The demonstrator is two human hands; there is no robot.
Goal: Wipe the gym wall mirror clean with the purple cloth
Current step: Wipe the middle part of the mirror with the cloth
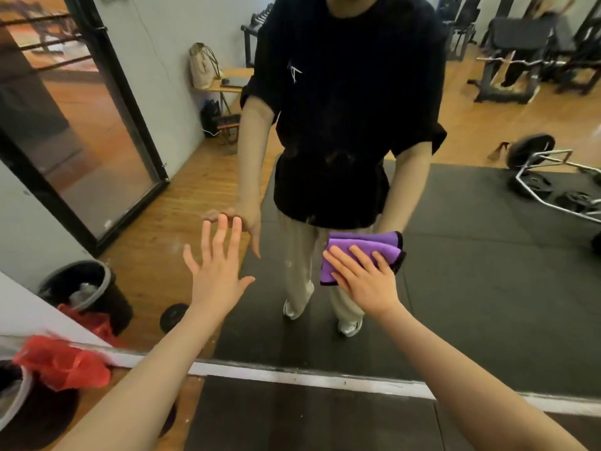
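The right hand (364,281) presses the folded purple cloth (361,252) flat against the mirror (471,255), fingers straight and spread over it. The left hand (218,271) is open, fingers apart, its fingertips touching the glass just left of the cloth. At the lower left stands a dark bin (19,398) with a red bag (61,362) bunched at its rim; its reflection shows pale rubbish inside. A white strip (309,379) runs along the mirror's foot above a black floor mat (309,418)
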